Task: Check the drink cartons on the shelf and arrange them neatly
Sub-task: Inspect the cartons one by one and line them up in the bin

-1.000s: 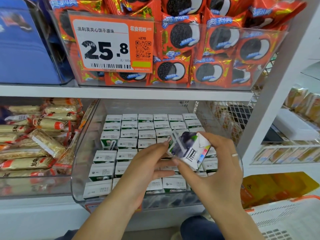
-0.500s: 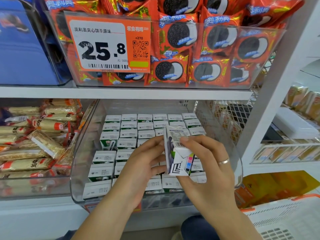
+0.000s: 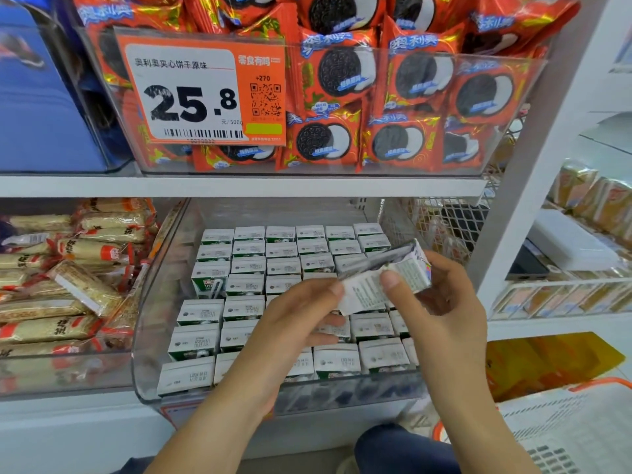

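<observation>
A small white drink carton (image 3: 386,275) lies on its side in the air above the clear bin (image 3: 154,302). My right hand (image 3: 441,302) grips it, thumb on its printed face. My left hand (image 3: 294,323) touches the carton's lower left end with its fingertips. Below them, several rows of white and green drink cartons (image 3: 246,265) stand upright in the bin, tops facing up. My hands hide part of the middle rows.
A shelf board (image 3: 239,186) runs just above the bin, with a bin of orange cookie packs (image 3: 410,97) and a price tag (image 3: 201,90) on it. Wrapped snack bars (image 3: 68,278) fill the left bin. A white basket (image 3: 564,432) sits at lower right.
The carton has been turned from upright to lying on its side, a little higher and to the right. Both hands shifted with it.
</observation>
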`<state>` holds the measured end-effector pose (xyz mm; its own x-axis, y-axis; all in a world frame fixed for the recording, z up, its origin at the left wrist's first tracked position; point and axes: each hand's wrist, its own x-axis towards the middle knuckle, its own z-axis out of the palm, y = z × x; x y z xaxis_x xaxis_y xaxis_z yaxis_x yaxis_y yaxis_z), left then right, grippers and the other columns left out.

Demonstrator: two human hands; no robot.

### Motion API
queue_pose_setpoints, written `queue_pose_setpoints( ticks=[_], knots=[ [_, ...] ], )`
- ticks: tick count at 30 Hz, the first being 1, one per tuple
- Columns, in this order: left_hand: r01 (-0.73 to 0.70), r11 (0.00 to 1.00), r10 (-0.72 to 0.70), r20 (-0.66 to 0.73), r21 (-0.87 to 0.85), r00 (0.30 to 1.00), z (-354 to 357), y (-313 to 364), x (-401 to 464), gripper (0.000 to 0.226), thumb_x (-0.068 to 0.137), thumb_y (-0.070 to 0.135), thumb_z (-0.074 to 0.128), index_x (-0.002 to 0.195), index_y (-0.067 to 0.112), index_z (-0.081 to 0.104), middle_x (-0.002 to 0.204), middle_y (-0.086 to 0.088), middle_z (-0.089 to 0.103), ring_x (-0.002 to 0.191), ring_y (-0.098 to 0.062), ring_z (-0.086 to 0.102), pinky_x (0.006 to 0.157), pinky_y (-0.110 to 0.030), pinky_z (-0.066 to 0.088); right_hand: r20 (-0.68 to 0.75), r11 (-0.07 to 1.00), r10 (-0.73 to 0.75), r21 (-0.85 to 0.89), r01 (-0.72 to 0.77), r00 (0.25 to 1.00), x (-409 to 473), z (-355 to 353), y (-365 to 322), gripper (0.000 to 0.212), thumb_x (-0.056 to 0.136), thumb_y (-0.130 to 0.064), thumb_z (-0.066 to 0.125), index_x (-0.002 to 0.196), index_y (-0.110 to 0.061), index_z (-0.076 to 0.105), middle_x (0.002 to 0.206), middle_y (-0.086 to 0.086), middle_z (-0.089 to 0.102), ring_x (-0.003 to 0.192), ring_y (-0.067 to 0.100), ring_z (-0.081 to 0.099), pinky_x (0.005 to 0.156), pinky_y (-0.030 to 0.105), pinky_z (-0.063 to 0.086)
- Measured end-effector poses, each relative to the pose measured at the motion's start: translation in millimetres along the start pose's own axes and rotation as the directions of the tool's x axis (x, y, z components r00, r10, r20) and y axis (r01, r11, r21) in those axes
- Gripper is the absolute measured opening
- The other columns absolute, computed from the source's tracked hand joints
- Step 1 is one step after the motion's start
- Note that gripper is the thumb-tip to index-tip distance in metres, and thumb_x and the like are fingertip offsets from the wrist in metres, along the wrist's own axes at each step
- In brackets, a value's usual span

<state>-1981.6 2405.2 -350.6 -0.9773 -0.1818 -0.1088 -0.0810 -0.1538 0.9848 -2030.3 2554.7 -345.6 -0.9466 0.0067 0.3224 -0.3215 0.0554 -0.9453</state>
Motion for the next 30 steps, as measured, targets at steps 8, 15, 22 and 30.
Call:
queue_pose_setpoints(
  ticks=[8, 15, 22, 30],
  knots=[
    [-0.061, 0.998, 0.061, 0.001, -0.024, 0.998, 3.3, 3.7, -2.3, 0.041, 0.075, 0.049, 0.073, 0.106, 0.021, 0.071, 0.099, 0.004, 0.074, 0.094, -0.008, 0.069, 0.078, -0.022, 0.057, 0.122, 0.981, 0.190, 0.024, -0.194, 0.974, 3.7, -1.3, 2.1, 0.056, 0.059, -0.072, 0.069, 0.096, -0.029, 0.067, 0.088, -0.008, 0.072, 0.084, 0.005, 0.067, 0.072, 0.020, 0.048],
    [0.132, 0.949, -0.147, -0.032, -0.286, 0.989, -5.2, 9.1, 0.5, 0.046, 0.059, 0.057, 0.067, 0.091, 0.025, 0.078, 0.095, -0.011, 0.075, 0.081, -0.020, 0.073, 0.070, -0.029, 0.060, 0.192, 0.979, 0.143, 0.119, -0.167, 0.971, 3.1, 3.2, -0.7, 0.040, 0.082, -0.052, 0.061, 0.109, -0.024, 0.065, 0.096, -0.017, 0.071, 0.090, -0.003, 0.065, 0.072, 0.005, 0.047],
    [0.178, 0.923, -0.179, 0.029, -0.342, 0.983, -4.4, 10.4, -0.8, 0.058, 0.059, 0.059, 0.067, 0.097, 0.017, 0.077, 0.087, -0.009, 0.074, 0.066, -0.016, 0.069, 0.058, -0.025, 0.055, 0.176, 0.977, 0.079, 0.184, -0.111, 0.981, 3.9, -1.7, -3.3, 0.026, 0.081, -0.041, 0.062, 0.099, -0.025, 0.070, 0.093, -0.012, 0.073, 0.087, -0.001, 0.067, 0.070, 0.007, 0.047],
    [0.037, 0.972, -0.065, -0.117, -0.233, 0.991, -1.4, 8.4, -0.5, 0.044, 0.053, 0.058, 0.069, 0.085, 0.029, 0.079, 0.094, -0.008, 0.075, 0.075, -0.015, 0.072, 0.064, -0.023, 0.057, 0.174, 0.907, -0.176, -0.354, 0.229, 0.969, -0.9, 0.1, 5.6, 0.050, 0.079, -0.055, 0.066, 0.125, -0.046, 0.045, 0.120, -0.025, 0.050, 0.111, -0.003, 0.048, 0.090, 0.012, 0.038]
  ],
)
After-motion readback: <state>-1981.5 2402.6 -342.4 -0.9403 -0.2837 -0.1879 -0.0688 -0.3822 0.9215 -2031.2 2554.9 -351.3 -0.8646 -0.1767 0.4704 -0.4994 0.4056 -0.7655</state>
